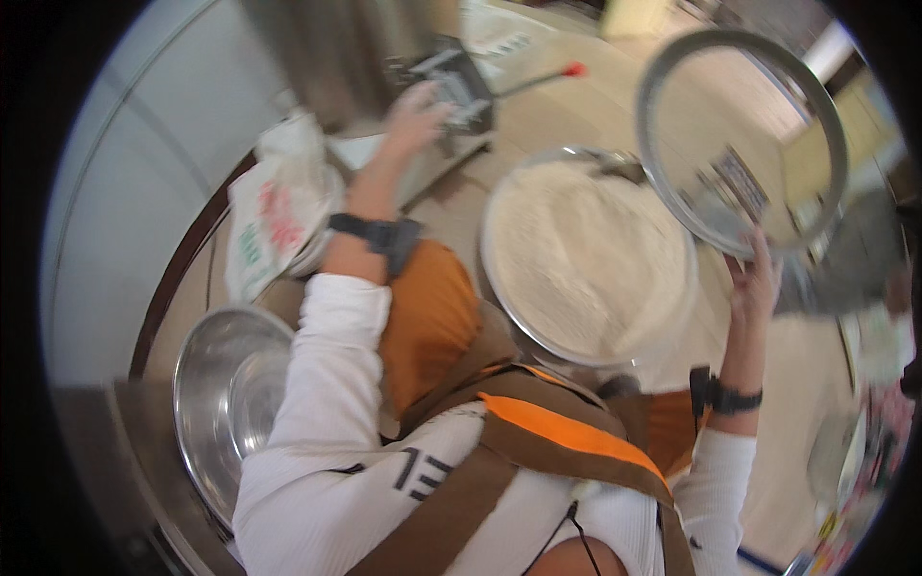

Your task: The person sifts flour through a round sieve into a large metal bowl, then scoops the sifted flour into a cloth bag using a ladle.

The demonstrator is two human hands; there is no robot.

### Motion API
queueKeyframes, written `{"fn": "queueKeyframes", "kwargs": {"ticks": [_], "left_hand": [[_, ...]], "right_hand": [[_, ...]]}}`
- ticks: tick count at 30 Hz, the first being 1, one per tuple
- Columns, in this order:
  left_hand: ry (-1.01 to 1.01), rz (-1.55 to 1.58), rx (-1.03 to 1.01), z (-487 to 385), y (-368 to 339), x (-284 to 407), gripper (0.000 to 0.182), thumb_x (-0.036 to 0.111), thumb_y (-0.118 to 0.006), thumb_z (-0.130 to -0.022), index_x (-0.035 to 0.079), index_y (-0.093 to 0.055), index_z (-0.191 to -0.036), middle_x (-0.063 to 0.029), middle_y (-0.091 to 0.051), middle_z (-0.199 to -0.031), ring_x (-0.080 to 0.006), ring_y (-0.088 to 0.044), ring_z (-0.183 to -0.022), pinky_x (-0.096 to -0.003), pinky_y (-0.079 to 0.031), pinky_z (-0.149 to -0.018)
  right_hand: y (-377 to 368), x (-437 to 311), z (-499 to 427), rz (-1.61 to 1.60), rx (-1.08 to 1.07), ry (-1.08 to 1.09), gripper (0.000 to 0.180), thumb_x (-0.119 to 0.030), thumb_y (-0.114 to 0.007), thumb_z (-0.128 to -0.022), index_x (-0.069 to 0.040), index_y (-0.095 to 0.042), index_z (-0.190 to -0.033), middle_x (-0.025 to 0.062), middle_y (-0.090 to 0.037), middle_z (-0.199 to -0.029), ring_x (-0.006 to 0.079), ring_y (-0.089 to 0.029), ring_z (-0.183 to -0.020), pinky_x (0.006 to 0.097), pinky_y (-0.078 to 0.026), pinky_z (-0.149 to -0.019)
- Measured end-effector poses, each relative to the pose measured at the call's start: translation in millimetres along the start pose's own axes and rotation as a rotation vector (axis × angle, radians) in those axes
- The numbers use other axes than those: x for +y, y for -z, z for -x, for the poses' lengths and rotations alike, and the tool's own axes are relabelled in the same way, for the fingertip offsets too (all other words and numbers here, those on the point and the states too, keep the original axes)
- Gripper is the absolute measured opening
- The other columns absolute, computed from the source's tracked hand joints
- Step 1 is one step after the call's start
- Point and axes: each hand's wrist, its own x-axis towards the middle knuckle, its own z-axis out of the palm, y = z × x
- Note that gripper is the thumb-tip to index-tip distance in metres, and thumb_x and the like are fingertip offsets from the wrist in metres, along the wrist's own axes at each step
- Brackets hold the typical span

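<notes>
My right hand (756, 277) grips the lower rim of a round, grey-rimmed sieve (648, 137), held up on edge. The floor shows through its middle; blur hides whether a fine mesh spans it. Below and left of the sieve stands a wide round basin (497, 288) heaped with pale flour-like powder (583, 252). My left hand (421, 119) reaches forward, fingers apart, over a metal fitting (461, 90) low on a tall steel machine (338, 65). Whether the fingertips touch the fitting is too blurred to tell.
A shiny steel bowl (238, 381) sits by my left elbow. A white printed sack (266, 209) slumps beside the machine against the pale wall (173, 144). A red-tipped rod (540, 78) juts from the fitting over the tiled floor (576, 108). Dark metal tools (619, 165) rest at the basin's far rim.
</notes>
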Motion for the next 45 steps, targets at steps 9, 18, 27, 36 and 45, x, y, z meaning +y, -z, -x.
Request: {"fn": "queueKeyframes", "kwargs": {"ticks": [9, 18, 27, 36, 45], "left_hand": [[0.121, 0.413, -0.371, 87.5, -75.3, 100.9, 0.057, 0.022, -0.056, -0.088, 0.004, -0.029, -0.134, -0.0164, -0.046, -0.127, -0.0282, -0.058, -0.101, -0.0378, -0.054, -0.069], [0.065, 0.416, 0.062, 96.3, -16.8, 82.9, 0.052, 0.006, -0.057, -0.079, -0.001, -0.033, -0.124, -0.018, -0.058, -0.099, -0.0293, -0.064, -0.072, -0.0397, -0.057, -0.054], [0.071, 0.314, 0.401, 209.1, 189.9, 53.1, 0.015, 0.007, -0.056, -0.079, 0.004, -0.054, -0.094, -0.0071, -0.054, -0.087, -0.0231, -0.059, -0.083, -0.0383, -0.053, -0.076], [0.758, 0.351, 1.18, 590.5, 334.8, -70.0, 0.01, 0.011, -0.057, -0.078, 0.006, -0.059, -0.086, -0.0026, -0.056, -0.068, -0.0167, -0.057, -0.065, -0.0341, -0.051, -0.064], [1.123, -0.197, 1.018, 683.4, 253.5, -152.0, 0.033, 0.024, -0.073, -0.072, -0.004, -0.064, -0.087, -0.0162, -0.065, -0.08, -0.0262, -0.063, -0.073, -0.0365, -0.051, -0.066]], "right_hand": [[-97.8, -18.9, 49.2, -0.23, -0.277, -0.147, 0.038, -0.022, -0.063, -0.085, -0.005, -0.045, -0.114, 0.0098, -0.054, -0.104, 0.0221, -0.055, -0.101, 0.0424, -0.052, -0.082], [-180.6, -12.9, 80.9, -0.181, -0.494, -0.191, 0.048, -0.024, -0.059, -0.088, -0.005, -0.037, -0.125, 0.013, -0.046, -0.114, 0.0259, -0.048, -0.111, 0.0429, -0.049, -0.086], [-178.9, -1.8, 70.3, -0.119, -0.828, -0.138, 0.059, -0.031, -0.049, -0.093, -0.009, -0.021, -0.14, 0.0191, -0.027, -0.138, 0.0339, -0.029, -0.129, 0.0462, -0.033, -0.102], [-120.8, 49.4, 19.3, -0.113, -0.599, -0.354, 0.051, -0.022, -0.05, -0.092, -0.006, -0.03, -0.136, 0.0168, -0.033, -0.136, 0.0289, -0.04, -0.124, 0.0368, -0.039, -0.097], [-88.6, 46.6, 4.0, -0.184, -0.487, -0.336, 0.051, -0.022, -0.053, -0.091, -0.004, -0.031, -0.135, 0.014, -0.037, -0.131, 0.0281, -0.041, -0.123, 0.0357, -0.041, -0.095]]}}
